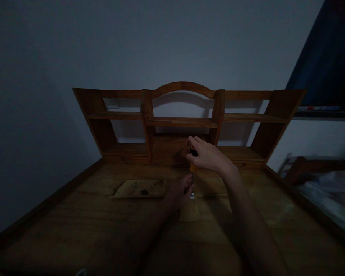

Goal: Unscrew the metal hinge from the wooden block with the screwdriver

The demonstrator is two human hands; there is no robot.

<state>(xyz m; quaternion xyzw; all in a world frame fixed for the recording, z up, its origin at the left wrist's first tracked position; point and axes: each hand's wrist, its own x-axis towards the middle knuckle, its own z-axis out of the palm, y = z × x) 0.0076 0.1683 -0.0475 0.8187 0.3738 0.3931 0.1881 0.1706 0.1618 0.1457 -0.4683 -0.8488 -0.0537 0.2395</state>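
My right hand (204, 154) is wrapped around the black and orange handle of a screwdriver (193, 167), held upright with its shaft pointing down. Lower down, my left hand (178, 192) has its fingers curled together beside the shaft's lower end; what they pinch is hidden. Just below those fingertips sits a small shiny metal piece (192, 195), perhaps a bracket. It lies at the top end of a short wooden piece (189, 211) on the desk. A longer pale board (149, 188) lies crosswise behind my hands, with small dark bits on its left part.
A wooden shelf unit (182, 122) stands at the back of the wooden desk (103, 226), against a pale wall. Raised edges (304, 207) run along the desk's sides. At the far right are a wooden frame (313, 165) and pale bedding or plastic (330, 195). The light is dim.
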